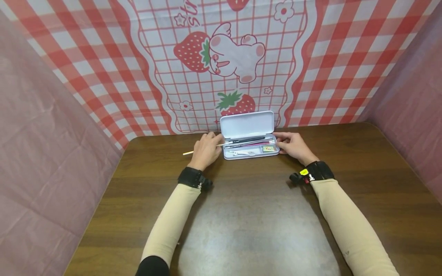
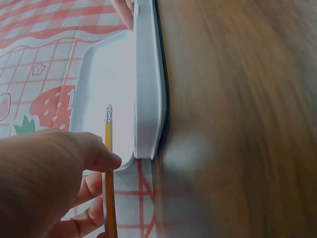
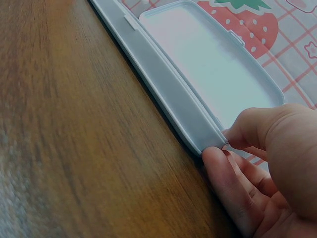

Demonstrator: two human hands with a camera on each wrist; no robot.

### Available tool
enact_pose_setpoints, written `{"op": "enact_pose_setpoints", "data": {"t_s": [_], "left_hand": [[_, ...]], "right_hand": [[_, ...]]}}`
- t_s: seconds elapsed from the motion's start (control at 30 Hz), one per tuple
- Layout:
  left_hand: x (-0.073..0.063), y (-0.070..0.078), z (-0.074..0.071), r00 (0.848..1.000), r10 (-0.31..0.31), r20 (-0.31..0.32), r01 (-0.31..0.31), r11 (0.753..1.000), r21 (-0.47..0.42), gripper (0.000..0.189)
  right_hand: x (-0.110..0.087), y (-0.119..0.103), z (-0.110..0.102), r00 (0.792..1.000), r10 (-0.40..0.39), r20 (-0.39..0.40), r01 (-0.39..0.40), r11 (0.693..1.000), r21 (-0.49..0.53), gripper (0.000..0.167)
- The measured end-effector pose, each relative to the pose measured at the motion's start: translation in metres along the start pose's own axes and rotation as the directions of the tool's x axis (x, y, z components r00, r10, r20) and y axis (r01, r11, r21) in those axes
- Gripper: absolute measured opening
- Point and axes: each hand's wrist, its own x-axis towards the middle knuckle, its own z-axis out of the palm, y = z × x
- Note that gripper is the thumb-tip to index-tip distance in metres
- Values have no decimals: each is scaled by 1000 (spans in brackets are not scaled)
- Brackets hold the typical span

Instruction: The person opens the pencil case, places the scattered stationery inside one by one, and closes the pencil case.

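A pale pencil case [image 1: 247,125] stands open at the back of the table, its lid raised against the cloth. Beside its left end, my left hand [image 1: 206,149] pinches a yellow pencil [image 2: 109,193] between thumb and fingers. The pencil's metal-banded tip points toward the lid in the left wrist view, while its other end sticks out left of the hand. My right hand [image 1: 294,146] grips the case's right end, with the thumb [image 3: 242,130] at the rim and a finger against the outer corner. Inside lie several dark and reddish pencils [image 1: 253,143] and a small yellow-green block [image 1: 268,148].
A checked strawberry cloth [image 1: 238,57] hangs right behind the case. Pink curtains [image 1: 41,153] close off both sides. The brown wooden tabletop [image 1: 255,222] stretches from the case toward the person, under both forearms.
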Motion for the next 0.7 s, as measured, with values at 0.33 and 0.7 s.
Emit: {"op": "enact_pose_setpoints", "data": {"t_s": [0.33,0.7], "left_hand": [[12,10,3,999,35,8,-35,999,26,25],[25,25,14,998,45,35,-47,998,50,27]], "right_hand": [[0,-1,2,1000,-24,-3,24,1000,16,51],[1,1,1,1000,-25,1,25,999,20,51]]}}
